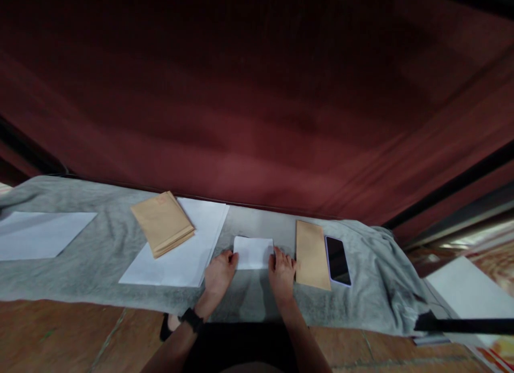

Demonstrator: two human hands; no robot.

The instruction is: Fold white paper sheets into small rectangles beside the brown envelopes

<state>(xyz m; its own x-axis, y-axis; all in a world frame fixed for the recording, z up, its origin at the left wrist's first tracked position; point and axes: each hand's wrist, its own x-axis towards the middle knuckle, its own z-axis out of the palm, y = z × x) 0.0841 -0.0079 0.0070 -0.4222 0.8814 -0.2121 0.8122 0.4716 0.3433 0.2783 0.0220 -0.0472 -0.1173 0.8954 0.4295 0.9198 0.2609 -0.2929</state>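
A small folded sheet of white paper (252,253) lies in front of me on the grey cloth. My left hand (219,275) has its left edge between thumb and curled fingers. At the opposite edge, my right hand (282,276) grips the paper with its fingers bent. Just right of that hand is a single brown envelope (312,256), close to the knuckles. To the left of my left hand, a stack of larger white sheets (172,266) rests on the cloth, partly covered by a pile of brown envelopes (163,220).
A dark-screened phone (338,260) lies beside the single envelope. More white paper (40,235) is at the far left of the grey cloth (110,223). A dark red panel (257,148) rises along the back edge. A dark bar (469,325) juts in at the right.
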